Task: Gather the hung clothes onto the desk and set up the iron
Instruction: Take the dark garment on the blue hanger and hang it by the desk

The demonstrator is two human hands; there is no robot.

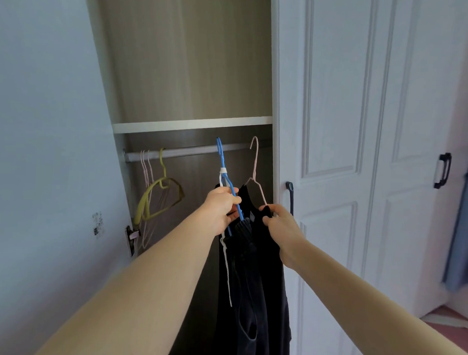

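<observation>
Left grip [220, 211] holds blue hanger [222, 166]; right grip [281, 227] pinches black garment [263, 272] edge

Clothes [255, 272] hang below the rail [180, 152], empty hangers [159, 198] to their left

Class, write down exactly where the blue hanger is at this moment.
In the head view the blue hanger is mid-frame, hook at the wardrobe rail, just left of the pink hanger, its lower part gripped by the left hand.

Soft, dim daylight from the right; edges bowed, slight blur.
</observation>
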